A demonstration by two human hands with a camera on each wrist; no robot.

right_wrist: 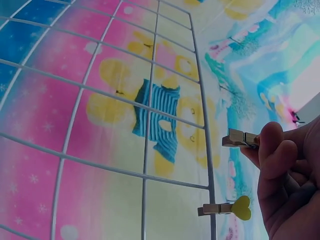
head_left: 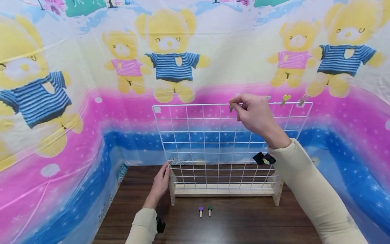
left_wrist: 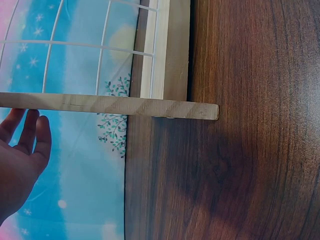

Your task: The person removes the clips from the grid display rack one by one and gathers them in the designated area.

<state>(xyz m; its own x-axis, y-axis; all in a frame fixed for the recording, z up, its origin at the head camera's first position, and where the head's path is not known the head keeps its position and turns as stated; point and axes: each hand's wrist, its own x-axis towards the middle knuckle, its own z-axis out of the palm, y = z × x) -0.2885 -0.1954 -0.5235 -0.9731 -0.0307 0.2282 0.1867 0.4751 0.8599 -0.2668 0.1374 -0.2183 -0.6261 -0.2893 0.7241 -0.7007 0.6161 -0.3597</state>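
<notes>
Right hand (head_left: 256, 113) pinches a wooden clothespin (right_wrist: 234, 138) at its nine o'clock in the head view, apart from the grid rack (head_left: 218, 142); left hand (head_left: 160, 183), fingers extended, touches the rack's left post (left_wrist: 110, 105) at one o'clock.

Printed fabric curtain (head_left: 231, 64) wraps the back and both sides, with visible creases. Yellow teddy bears (head_left: 174, 66) in striped shirts up top, pink band (head_left: 128, 103) below, then snowflake-dotted blue band (head_left: 131, 138). Leafy sprigs (left_wrist: 117, 135) near the hem. Bench (head_left: 237, 225): dark brown woodgrain, soft sheen toward the front.
</notes>
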